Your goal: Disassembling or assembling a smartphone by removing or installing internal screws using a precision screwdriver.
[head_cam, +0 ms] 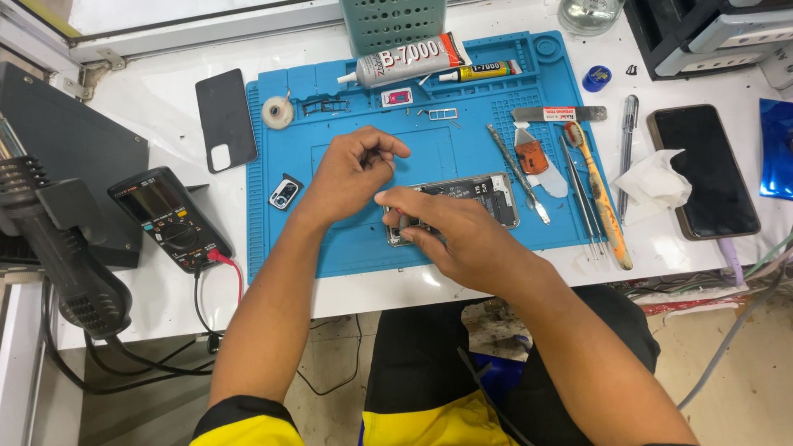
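An opened phone (487, 196) with its back off lies on the blue work mat (289, 239), its inner parts showing. My right hand (450, 235) rests over the phone's near end, fingers closed on a thin tool with a red part, its tip at the phone. My left hand (351, 173) hovers just left of and above the phone, fingers curled with the fingertips pinched together; whether it holds anything small I cannot tell.
On the mat lie two glue tubes (409, 59), a tape roll (277, 111), a camera module (284, 194), tweezers (516, 169), a toothbrush (599, 194). A dark back cover (225, 118) and multimeter (169, 219) sit left; a second phone (702, 169) and tissue right. A heat gun (49, 239) stands far left.
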